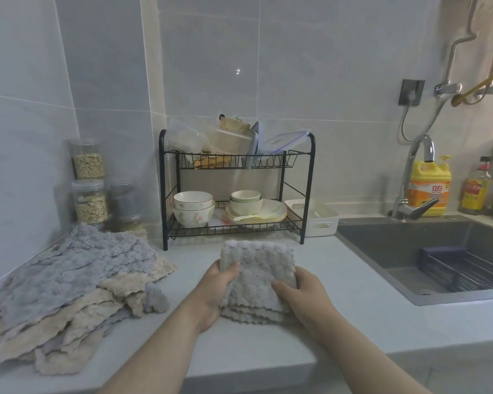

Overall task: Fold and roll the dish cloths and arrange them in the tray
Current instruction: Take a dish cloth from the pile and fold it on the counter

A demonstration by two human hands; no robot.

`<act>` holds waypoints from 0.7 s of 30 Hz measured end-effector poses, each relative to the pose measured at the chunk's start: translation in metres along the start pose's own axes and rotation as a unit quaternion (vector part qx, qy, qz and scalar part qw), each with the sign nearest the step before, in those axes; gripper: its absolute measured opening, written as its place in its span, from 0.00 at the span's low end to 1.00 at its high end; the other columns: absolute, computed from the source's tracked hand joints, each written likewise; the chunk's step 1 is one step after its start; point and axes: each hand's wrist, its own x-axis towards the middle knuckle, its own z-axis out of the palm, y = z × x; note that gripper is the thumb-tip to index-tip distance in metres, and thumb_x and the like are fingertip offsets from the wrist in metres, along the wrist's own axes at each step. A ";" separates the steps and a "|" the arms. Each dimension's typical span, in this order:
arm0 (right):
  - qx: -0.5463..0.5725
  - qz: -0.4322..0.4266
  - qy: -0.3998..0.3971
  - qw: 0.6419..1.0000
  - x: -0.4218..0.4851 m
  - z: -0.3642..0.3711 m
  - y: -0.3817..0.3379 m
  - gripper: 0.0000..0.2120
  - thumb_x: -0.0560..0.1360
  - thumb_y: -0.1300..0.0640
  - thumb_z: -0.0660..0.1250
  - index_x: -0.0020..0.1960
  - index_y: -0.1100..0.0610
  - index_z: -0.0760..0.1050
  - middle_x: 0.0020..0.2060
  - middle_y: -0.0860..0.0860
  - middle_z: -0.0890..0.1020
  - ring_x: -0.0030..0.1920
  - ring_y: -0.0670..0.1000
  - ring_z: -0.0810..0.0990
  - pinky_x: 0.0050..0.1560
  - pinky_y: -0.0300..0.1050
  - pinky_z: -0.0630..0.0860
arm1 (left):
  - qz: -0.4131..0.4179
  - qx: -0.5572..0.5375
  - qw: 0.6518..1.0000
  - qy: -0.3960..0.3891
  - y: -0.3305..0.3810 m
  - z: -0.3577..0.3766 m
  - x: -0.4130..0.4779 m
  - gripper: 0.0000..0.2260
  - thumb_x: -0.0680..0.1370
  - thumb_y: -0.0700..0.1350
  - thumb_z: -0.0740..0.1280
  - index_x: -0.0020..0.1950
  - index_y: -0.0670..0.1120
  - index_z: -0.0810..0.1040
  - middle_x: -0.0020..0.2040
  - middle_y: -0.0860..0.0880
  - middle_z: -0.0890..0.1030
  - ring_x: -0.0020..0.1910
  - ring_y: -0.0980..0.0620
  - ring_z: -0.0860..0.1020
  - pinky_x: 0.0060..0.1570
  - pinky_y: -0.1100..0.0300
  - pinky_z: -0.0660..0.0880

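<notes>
At the middle of the counter (353,317), just in front of the dish rack (236,191), a folded dish cloth (258,275) sits between the two hands. The left hand (215,291) grips its nine o'clock edge, thumb on top and fingers tucked beneath. The right hand (302,297) grips the three o'clock edge, thumb across the top. Whether the near edge rests on the counter or is lifted a little, I cannot tell.

The cloth looks light, soft and limp, with a fluffy pile that should not slip in the fingers. Being floppy, its layers will likely slide apart unless pinched together. I would hold it at both side edges, through all layers, and roll from the six o'clock edge toward twelve.

It is pale grey, with a bumpy, bubbled fleece and scalloped edges. It is folded into a rough square, with several layers showing at the near edge.

From the cloth, a loose pile of cloths (77,282), grey and beige, lies at nine o'clock. The white tray (322,220) stands at one o'clock beside the rack, and the sink (410,245) is at three o'clock.
</notes>
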 end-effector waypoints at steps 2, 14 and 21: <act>0.029 -0.012 0.015 0.999 0.002 -0.003 0.002 0.05 0.76 0.65 0.66 0.50 0.58 0.76 0.39 0.56 0.83 0.36 0.52 0.81 0.34 0.41 0.78 | 0.000 0.017 1.000 -0.007 -0.004 -0.001 0.000 0.10 0.81 0.40 0.60 0.60 0.39 0.76 0.52 0.38 0.83 0.51 0.40 0.82 0.48 0.48 0.79; 0.207 0.045 -0.012 0.977 0.008 -0.017 0.005 0.11 0.78 0.67 0.62 0.57 0.59 0.77 0.48 0.62 0.84 0.49 0.63 0.83 0.52 0.59 0.79 | 0.036 0.094 0.995 -0.003 -0.005 -0.001 0.004 0.10 0.81 0.37 0.61 0.61 0.42 0.73 0.55 0.40 0.82 0.54 0.43 0.81 0.58 0.45 0.75; 0.263 0.048 -0.027 0.963 0.011 -0.019 0.005 0.15 0.77 0.72 0.59 0.59 0.61 0.75 0.49 0.65 0.83 0.47 0.65 0.83 0.47 0.56 0.81 | 0.004 0.066 0.994 -0.087 -0.002 -0.004 0.000 0.16 0.75 0.38 0.68 0.62 0.40 0.75 0.56 0.41 0.82 0.57 0.42 0.80 0.59 0.48 0.75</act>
